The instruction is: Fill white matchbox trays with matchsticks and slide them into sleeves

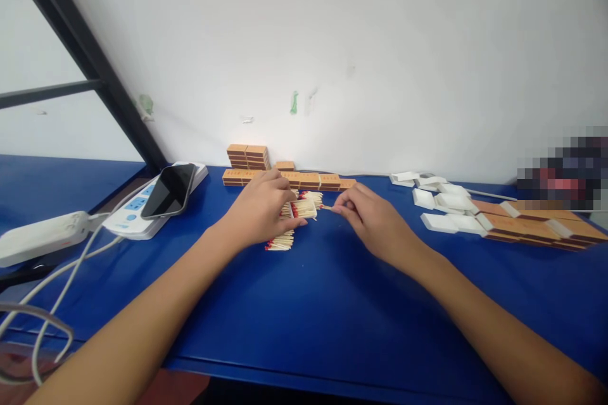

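Observation:
My left hand [266, 207] is curled round a small white matchbox tray [311, 214] filled with matches, its thumb along the near side and fingers on the far side. Loose red-headed matches [280, 242] lie in a pile under and around this hand. Just to the right, my right hand [368, 218] pinches a match [327, 207] between thumb and fingertips, its red head pointing at the tray. The hand hides part of the tray and the pile.
Behind my hands runs a row of brown matchboxes [304, 180], with a stack [247, 157] against the wall. White empty trays [451, 202] and more matchboxes [536, 228] lie right. A phone [170, 191] rests on a power strip [130, 218] at left, beside white cables [71, 275].

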### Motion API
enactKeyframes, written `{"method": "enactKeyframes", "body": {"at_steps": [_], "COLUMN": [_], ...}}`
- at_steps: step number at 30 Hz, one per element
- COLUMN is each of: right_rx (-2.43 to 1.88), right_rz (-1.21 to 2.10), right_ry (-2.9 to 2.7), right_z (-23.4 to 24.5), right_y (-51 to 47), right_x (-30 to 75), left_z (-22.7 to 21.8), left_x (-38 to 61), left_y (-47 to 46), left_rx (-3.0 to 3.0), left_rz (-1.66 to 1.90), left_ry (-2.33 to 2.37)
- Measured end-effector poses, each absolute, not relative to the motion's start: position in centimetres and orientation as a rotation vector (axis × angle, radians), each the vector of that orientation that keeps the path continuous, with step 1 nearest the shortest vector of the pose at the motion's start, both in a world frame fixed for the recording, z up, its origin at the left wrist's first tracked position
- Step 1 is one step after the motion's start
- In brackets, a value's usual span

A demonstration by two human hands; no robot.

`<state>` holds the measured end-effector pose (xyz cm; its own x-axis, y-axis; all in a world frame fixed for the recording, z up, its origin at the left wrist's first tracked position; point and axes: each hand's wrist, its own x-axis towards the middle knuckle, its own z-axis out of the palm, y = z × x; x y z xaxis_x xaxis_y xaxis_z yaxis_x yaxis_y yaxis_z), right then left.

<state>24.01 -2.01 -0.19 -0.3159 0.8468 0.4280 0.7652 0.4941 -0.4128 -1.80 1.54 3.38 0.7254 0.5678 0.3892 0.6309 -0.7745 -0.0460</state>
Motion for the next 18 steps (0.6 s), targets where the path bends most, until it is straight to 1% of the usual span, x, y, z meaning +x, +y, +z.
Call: {"method": "enactKeyframes", "body": {"at_steps": [7, 14, 18], "right_rx": [-1.13, -1.089, -1.086], "right_rz": [0.173, 0.365, 0.394], "right_ry": [-2.293, -2.239, -2.243], "right_z": [-0.1, -0.3, -0.5], "right_y": [-2.8, -2.7, -2.7], "right_x": [22.4, 22.9, 22.5], "left_z": [3.0, 3.0, 3.1], "left_x": [-0.6, -0.7, -0.7], "left_y": [0.6, 0.7, 0.6], "left_rx": [-2.862, -2.876, -2.896], "left_rz": [-0.544, -0.558, -0.551], "left_ry": [-0.897, -0.903, -0.911]}}
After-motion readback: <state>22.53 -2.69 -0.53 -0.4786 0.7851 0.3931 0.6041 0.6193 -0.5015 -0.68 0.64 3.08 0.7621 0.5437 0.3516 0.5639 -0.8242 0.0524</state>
